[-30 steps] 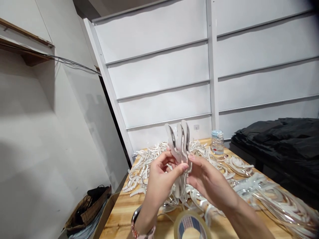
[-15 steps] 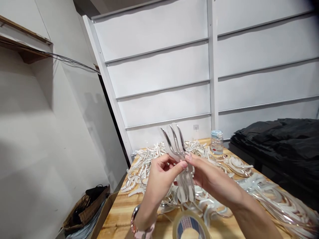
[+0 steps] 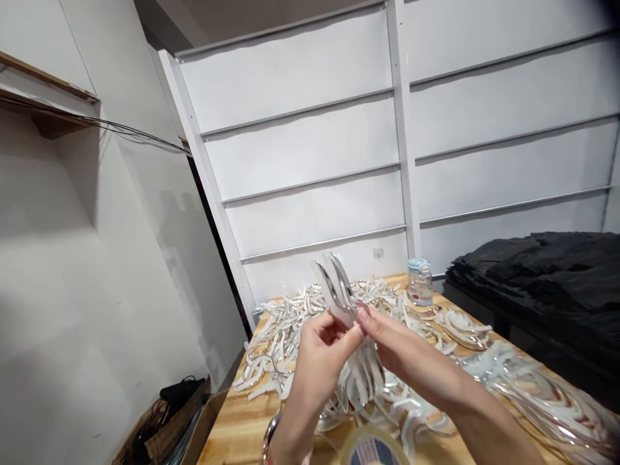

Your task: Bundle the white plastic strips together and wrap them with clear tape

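A small stack of wavy, shiny strips with whitish film [image 3: 335, 290] stands roughly upright between my hands, above the wooden table [image 3: 225, 429]. My left hand [image 3: 322, 361] pinches the stack at its middle from the left, thumb across the front. From the other side my right hand [image 3: 404, 342] grips it too, its thumb close to the left thumb. The strips' lower ends hang below both hands, partly covered by the fingers. Under them lie many loose strips of the same sort [image 3: 271, 352]. A roll of clear tape [image 3: 371, 434] lies near the table's front edge, cut off by the frame.
Bundled strips [image 3: 537, 387] cover the table's right side. A clear jar with a blue lid [image 3: 419, 282] stands at the back right. Black sheeting [image 3: 537, 271] is piled beyond the right edge. An open cardboard box [image 3: 169, 429] with dark items sits low at left.
The stack's strips have drawn closer together at the top and tilt slightly differently. Both hands keep hold of it. The camera view has shifted a little, and the tape roll appears lower.
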`<action>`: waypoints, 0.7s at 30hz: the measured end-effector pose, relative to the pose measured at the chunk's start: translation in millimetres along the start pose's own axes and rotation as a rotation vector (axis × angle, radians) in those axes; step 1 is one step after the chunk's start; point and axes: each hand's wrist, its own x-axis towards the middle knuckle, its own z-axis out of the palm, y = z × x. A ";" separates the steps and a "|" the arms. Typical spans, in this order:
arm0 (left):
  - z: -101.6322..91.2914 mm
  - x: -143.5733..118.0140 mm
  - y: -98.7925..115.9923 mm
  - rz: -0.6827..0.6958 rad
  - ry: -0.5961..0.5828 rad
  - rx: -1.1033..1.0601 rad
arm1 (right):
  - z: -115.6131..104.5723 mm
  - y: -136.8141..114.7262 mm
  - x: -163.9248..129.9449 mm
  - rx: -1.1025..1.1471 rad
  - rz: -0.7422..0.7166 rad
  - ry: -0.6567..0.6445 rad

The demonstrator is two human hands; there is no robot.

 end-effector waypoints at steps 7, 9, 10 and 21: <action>-0.4 -3.2 -1.6 0.080 0.230 -0.066 | -11.9 4.5 -4.8 -0.329 0.154 0.017; -0.1 -6.1 -1.0 0.101 0.272 -0.042 | -12.4 8.8 -4.7 -0.363 0.175 0.045; 0.2 -7.3 -0.8 0.121 0.283 -0.030 | -11.2 10.1 -4.4 -0.372 0.174 0.056; 1.1 -11.1 -0.6 0.165 0.300 -0.010 | 14.3 3.3 -3.8 -0.432 -0.051 0.084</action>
